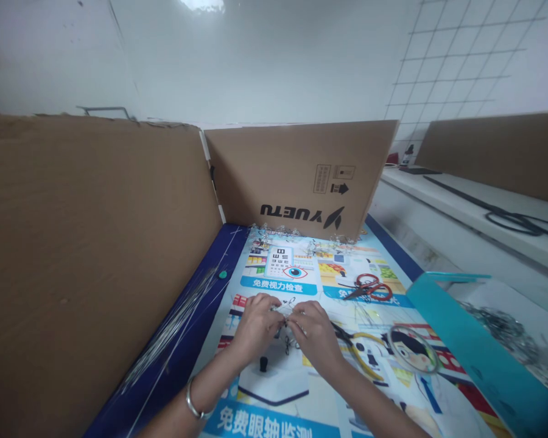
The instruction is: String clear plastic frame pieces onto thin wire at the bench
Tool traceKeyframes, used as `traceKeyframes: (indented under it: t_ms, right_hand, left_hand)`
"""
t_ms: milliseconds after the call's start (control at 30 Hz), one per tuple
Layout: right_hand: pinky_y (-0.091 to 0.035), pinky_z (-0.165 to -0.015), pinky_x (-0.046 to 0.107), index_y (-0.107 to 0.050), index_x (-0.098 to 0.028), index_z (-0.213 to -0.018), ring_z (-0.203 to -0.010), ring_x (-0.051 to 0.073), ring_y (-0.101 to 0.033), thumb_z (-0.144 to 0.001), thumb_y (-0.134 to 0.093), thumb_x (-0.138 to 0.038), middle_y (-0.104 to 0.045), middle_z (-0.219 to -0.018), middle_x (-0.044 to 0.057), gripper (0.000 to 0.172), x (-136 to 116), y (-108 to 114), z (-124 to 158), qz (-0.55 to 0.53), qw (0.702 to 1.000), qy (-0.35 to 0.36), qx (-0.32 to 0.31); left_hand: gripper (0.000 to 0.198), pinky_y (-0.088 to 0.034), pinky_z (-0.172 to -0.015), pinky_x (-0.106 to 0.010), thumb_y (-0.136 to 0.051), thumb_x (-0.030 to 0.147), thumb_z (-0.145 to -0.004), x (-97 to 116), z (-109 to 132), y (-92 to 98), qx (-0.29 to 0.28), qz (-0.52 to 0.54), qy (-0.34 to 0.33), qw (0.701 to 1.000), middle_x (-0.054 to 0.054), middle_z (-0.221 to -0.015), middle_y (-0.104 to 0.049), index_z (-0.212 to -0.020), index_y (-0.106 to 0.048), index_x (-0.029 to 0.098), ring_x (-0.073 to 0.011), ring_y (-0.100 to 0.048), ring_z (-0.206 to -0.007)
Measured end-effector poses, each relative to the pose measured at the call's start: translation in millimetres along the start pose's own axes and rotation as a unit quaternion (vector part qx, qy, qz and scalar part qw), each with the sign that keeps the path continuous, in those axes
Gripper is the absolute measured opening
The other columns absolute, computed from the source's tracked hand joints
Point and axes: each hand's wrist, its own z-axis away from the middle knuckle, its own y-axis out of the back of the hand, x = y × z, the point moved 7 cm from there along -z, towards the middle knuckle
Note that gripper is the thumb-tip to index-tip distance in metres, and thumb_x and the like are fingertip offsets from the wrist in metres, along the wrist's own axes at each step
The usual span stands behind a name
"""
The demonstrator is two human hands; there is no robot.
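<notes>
Left hand and right hand nearly meet, fingertips pinching a small bent wire that dangles between them over the printed sheet. From there, scissors lie at two o'clock, pliers nearer four, a blue box of wire bits at three, long rods at nine.

"What's on the table?"
"A printed sheet over a blue surface, with red-handled scissors on it."
"And around the scissors?"
"Nearer the wearer, yellow-handled pliers and a round clear dish. Right of them, an open teal box. Well left, straight wires and a small green piece. Beyond, little wire bits."
</notes>
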Motion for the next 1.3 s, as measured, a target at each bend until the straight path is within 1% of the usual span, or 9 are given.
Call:
traceKeyframes:
  t_ms: [133,233,367,533,700,833,1000,1167,1300]
  right_hand:
    - [-0.040,-0.072,0.033,-0.064,-0.020,-0.071,-0.080,0.019,-0.049,-0.077,-0.054,-0.011,-0.058,-0.079,0.005,0.014,2,0,0,-0.011,1.000,-0.009,0.008]
    - [-0.041,-0.073,0.034,-0.064,-0.020,-0.070,-0.081,0.019,-0.050,-0.076,-0.055,-0.011,-0.059,-0.080,0.004,0.014,5,-1,0,-0.033,0.999,-0.011,0.011]
    - [-0.043,-0.074,0.034,-0.064,-0.021,-0.072,-0.082,0.019,-0.052,-0.073,-0.055,-0.010,-0.060,-0.081,0.004,0.014,9,-1,0,-0.070,0.997,-0.023,0.027]
    - [-0.044,-0.075,0.032,-0.060,-0.022,-0.069,-0.084,0.019,-0.054,-0.071,-0.054,-0.010,-0.062,-0.082,0.003,0.013,14,-5,1,-0.109,0.992,-0.058,0.025]
    - [-0.045,-0.074,0.030,-0.058,-0.022,-0.065,-0.083,0.018,-0.056,-0.066,-0.050,-0.008,-0.062,-0.082,0.002,0.016,16,-8,0,-0.129,0.989,-0.074,0.016]
    - [-0.044,-0.072,0.030,-0.057,-0.022,-0.065,-0.081,0.018,-0.054,-0.067,-0.049,-0.006,-0.061,-0.080,0.002,0.017,11,-8,0,-0.121,0.991,-0.049,0.012]
    - [-0.041,-0.074,0.034,-0.058,-0.020,-0.071,-0.082,0.020,-0.050,-0.071,-0.050,-0.007,-0.058,-0.083,0.005,0.016,-8,-8,4,-0.036,0.999,0.017,0.016]
    - [-0.039,-0.073,0.034,-0.058,-0.020,-0.070,-0.084,0.020,-0.047,-0.074,-0.048,-0.008,-0.056,-0.084,0.006,0.016,-18,-10,6,0.023,0.999,0.038,0.014]
    - [-0.039,-0.072,0.032,-0.058,-0.020,-0.071,-0.083,0.020,-0.047,-0.074,-0.049,-0.009,-0.056,-0.083,0.005,0.015,-18,-9,6,0.020,0.999,0.042,0.014]
  left_hand:
    - [0.020,-0.037,-0.084,-0.039,-0.054,0.009,-0.075,-2,0,-1.6,-0.005,0.012,-0.026,1.000,-0.005,-0.103,-0.061,-0.073,-0.069,0.023,-0.0222,-0.049,-0.099]
    - [0.021,-0.037,-0.086,-0.039,-0.054,0.008,-0.073,-5,0,-3.3,-0.002,0.024,-0.030,0.999,-0.005,-0.104,-0.060,-0.074,-0.068,0.023,-0.0223,-0.048,-0.101]
    - [0.020,-0.038,-0.086,-0.040,-0.052,0.008,-0.072,-5,1,-2.0,0.029,0.068,-0.026,0.997,-0.005,-0.103,-0.060,-0.075,-0.066,0.022,-0.0217,-0.049,-0.100]
    - [0.019,-0.042,-0.083,-0.038,-0.050,0.005,-0.068,-8,5,3.6,0.106,0.197,0.036,0.974,-0.005,-0.095,-0.059,-0.069,-0.062,0.019,-0.0204,-0.052,-0.094]
    - [0.015,-0.044,-0.079,-0.033,-0.051,0.008,-0.071,-14,9,3.0,0.153,0.289,0.093,0.940,-0.004,-0.088,-0.057,-0.072,-0.062,0.019,-0.0183,-0.054,-0.088]
    - [0.013,-0.043,-0.075,-0.030,-0.053,0.011,-0.075,-18,10,0.9,0.162,0.317,0.127,0.926,-0.004,-0.084,-0.055,-0.076,-0.063,0.019,-0.0169,-0.054,-0.084]
    - [0.010,-0.043,-0.073,-0.028,-0.053,0.016,-0.077,-17,11,-1.6,0.157,0.327,0.167,0.917,-0.001,-0.073,-0.059,-0.074,-0.062,0.019,-0.0158,-0.054,-0.075]
    - [0.011,-0.044,-0.072,-0.027,-0.055,0.024,-0.076,-25,16,-5.5,0.174,0.377,0.268,0.869,-0.003,-0.076,-0.063,-0.078,-0.064,0.017,-0.0172,-0.056,-0.076]
    - [0.013,-0.044,-0.069,-0.025,-0.056,0.027,-0.076,-24,15,-2.7,0.180,0.395,0.280,0.857,-0.002,-0.074,-0.062,-0.076,-0.064,0.017,-0.0161,-0.055,-0.073]
